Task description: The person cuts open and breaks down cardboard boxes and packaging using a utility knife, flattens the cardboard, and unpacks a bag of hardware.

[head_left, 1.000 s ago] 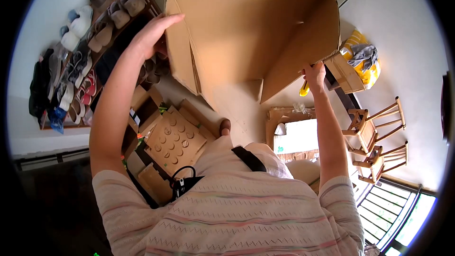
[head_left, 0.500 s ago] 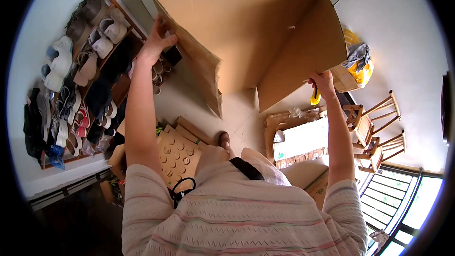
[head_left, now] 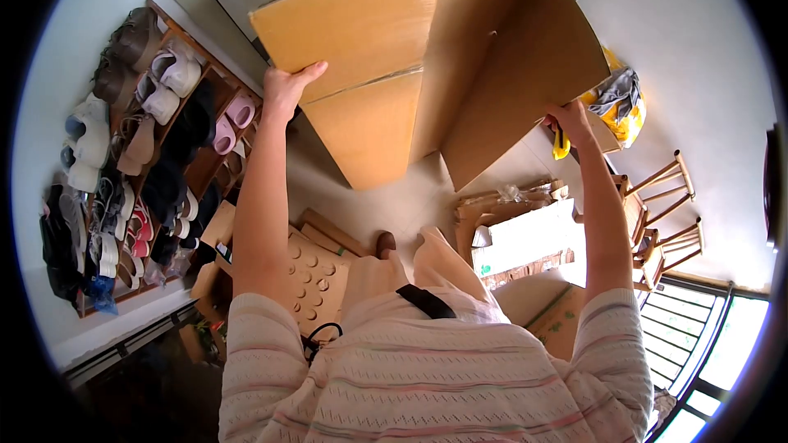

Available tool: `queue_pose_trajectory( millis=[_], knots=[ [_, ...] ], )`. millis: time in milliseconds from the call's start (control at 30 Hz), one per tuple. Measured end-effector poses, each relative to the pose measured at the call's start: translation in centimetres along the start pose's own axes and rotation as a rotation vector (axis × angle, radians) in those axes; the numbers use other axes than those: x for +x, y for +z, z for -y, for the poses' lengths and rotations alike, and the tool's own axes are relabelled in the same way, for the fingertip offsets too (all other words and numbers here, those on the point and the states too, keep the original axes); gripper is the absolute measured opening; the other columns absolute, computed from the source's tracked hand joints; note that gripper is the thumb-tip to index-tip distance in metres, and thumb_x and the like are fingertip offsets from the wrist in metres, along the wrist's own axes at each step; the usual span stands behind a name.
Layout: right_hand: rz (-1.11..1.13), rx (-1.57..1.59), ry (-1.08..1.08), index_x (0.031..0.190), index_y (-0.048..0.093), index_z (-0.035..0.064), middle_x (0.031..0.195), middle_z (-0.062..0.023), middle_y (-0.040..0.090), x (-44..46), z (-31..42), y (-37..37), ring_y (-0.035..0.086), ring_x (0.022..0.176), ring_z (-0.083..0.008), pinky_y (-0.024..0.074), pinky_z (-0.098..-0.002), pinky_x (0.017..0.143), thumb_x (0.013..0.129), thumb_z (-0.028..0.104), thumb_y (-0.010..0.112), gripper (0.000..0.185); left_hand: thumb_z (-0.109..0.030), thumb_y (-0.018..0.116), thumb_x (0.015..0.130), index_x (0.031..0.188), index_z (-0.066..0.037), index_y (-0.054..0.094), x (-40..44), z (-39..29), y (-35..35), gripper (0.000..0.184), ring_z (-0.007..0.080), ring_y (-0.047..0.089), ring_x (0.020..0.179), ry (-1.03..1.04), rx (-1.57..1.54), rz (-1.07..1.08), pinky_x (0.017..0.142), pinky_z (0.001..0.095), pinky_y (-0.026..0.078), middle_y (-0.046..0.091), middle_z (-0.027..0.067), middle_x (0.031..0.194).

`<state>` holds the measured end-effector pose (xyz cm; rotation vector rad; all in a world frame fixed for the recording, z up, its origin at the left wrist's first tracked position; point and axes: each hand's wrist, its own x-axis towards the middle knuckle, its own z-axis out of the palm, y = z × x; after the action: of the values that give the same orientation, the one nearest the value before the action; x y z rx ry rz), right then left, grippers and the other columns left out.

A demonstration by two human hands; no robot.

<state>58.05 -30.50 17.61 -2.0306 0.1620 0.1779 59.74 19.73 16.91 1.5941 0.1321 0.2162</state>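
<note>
A large brown cardboard sheet is held up in front of me, creased into upright panels. My left hand grips its left edge, the thumb lying on the taped outer face of the folded-in left panel. At the lower right edge my right hand pinches the cardboard. A yellow tool hangs from that same hand, its upper part hidden by the fingers. The lower ends of the panels hang above the floor.
Shoes fill a wooden rack on the left. Flattened cardboard lies by my feet at the right, and a sheet with round cut marks at the left. Bamboo chairs and a yellow bag are at the right.
The left panel has folded inward, so its taped outer face now shows. My left hand has moved down and turned with it. My right hand has shifted a little to the right.
</note>
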Motion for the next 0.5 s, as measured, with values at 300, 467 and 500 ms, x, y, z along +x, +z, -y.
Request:
queue_pose_trajectory(
  millis=[300, 467, 500],
  knots=[
    [-0.439, -0.16, 0.007, 0.089, 0.054, 0.005, 0.063, -0.0029, 0.058, 7.4, 0.0, -1.6, 0.06, 0.052, -0.0114, 0.045, -0.0232, 0.04, 0.074, 0.024, 0.066, 0.026, -0.003, 0.074, 0.069, 0.091, 0.004, 0.065, -4.4, 2.8, 0.1, 0.025, 0.0112, 0.059, 0.078, 0.082, -0.25, -0.481, 0.072, 0.0226, 0.046, 0.064, 0.0049, 0.091],
    [-0.076, -0.246, 0.094, 0.084, 0.055, 0.006, 0.063, -0.0035, 0.058, 4.3, -5.7, -1.0, 0.059, 0.05, -0.0116, 0.0447, -0.0243, 0.038, 0.079, 0.017, 0.062, 0.015, -0.009, 0.073, 0.072, 0.094, 0.008, 0.063, -8.2, 5.3, -2.4, 0.029, 0.0172, 0.06, 0.081, -0.083, -0.134, -0.901, 0.072, 0.0265, 0.047, 0.064, 0.0109, 0.096],
    [0.001, -0.264, 0.112, 0.084, 0.055, 0.006, 0.063, -0.0034, 0.058, 2.6, -7.6, -0.7, 0.059, 0.05, -0.0115, 0.0449, -0.0246, 0.038, 0.08, 0.016, 0.061, 0.013, -0.01, 0.071, 0.074, 0.096, 0.009, 0.061, -9.5, 7.2, -3.9, 0.031, 0.0211, 0.06, 0.083, -0.121, -0.137, -0.937, 0.073, 0.0304, 0.048, 0.063, 0.0124, 0.097]
  ],
)
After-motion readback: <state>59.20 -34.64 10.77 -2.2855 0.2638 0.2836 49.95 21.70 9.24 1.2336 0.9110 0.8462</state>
